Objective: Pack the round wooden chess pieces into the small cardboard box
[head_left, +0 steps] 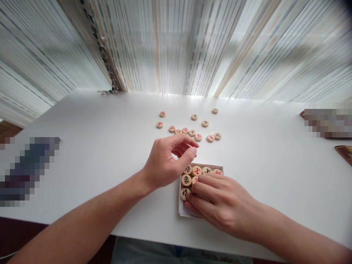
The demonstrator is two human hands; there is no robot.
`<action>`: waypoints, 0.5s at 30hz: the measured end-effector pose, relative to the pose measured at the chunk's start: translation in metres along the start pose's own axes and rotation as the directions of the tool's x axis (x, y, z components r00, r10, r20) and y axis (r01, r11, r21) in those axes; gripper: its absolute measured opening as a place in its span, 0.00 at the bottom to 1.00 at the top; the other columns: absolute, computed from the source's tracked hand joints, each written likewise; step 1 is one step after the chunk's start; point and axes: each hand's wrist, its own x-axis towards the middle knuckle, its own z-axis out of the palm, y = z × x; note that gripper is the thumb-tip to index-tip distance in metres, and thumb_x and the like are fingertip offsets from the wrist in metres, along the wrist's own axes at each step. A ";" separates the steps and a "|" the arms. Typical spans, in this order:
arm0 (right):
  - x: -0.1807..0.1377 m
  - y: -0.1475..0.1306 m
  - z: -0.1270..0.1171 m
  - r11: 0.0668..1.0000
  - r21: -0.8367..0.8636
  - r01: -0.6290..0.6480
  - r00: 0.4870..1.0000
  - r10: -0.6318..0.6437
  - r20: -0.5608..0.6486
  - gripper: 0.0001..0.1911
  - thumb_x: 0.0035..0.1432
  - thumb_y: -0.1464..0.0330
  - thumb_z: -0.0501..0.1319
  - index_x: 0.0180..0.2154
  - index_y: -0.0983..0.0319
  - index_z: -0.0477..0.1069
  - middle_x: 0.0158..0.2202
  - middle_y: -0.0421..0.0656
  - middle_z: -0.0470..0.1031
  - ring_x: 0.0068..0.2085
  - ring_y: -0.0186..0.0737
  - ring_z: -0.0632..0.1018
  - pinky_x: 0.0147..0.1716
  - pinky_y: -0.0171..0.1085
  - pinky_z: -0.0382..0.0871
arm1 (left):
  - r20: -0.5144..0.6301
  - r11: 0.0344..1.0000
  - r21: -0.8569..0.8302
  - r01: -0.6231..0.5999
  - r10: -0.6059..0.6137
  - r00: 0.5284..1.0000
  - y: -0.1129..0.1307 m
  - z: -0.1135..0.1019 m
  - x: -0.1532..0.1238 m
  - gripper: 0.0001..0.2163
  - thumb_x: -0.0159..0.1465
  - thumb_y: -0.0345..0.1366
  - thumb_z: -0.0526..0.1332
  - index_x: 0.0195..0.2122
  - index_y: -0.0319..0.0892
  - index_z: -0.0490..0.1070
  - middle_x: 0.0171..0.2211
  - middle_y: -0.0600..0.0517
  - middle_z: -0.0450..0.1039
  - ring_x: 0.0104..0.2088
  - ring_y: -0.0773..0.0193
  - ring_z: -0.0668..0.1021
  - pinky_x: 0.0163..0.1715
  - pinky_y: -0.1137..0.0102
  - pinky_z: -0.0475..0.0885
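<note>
Fingers (183, 143) of left hand (165, 163) curled in loose pinch, contents unclear. Right hand (222, 203) lies flat on pieces (196, 171) in box (180, 209); loose pieces (191, 132) at 12 o'clock of it. Risk: sideways pressure could pop a packed piece out.

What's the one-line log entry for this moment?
left hand: curled by box | right hand: fingers on boxed pieces | loose pieces: on table

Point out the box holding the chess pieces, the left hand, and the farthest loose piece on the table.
box (182, 209): head view, bare white near-left corner.
left hand (165, 163): head view, back of the hand.
farthest loose piece (215, 110): head view, its top face.
</note>
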 end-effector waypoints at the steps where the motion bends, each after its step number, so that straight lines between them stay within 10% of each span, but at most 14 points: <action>1: 0.000 0.000 0.000 1.000 -0.007 -0.003 1.000 0.003 -0.004 0.17 0.69 0.79 0.61 0.27 0.64 0.76 0.27 0.43 0.71 0.28 0.42 0.67 0.27 0.45 0.56 | -0.001 1.000 0.001 0.000 0.000 1.000 0.000 0.000 0.000 0.05 0.67 0.33 0.64 0.37 0.41 0.80 0.31 0.50 0.82 0.32 0.60 0.86 0.35 0.67 0.83; 15: 0.003 0.002 0.002 0.998 -0.057 -0.018 0.999 0.016 -0.041 0.16 0.70 0.76 0.63 0.28 0.65 0.79 0.27 0.43 0.75 0.28 0.42 0.70 0.26 0.45 0.58 | -0.003 1.000 0.018 -0.003 0.003 1.000 0.001 -0.002 0.000 0.05 0.66 0.33 0.65 0.38 0.39 0.81 0.30 0.49 0.83 0.32 0.60 0.86 0.35 0.68 0.82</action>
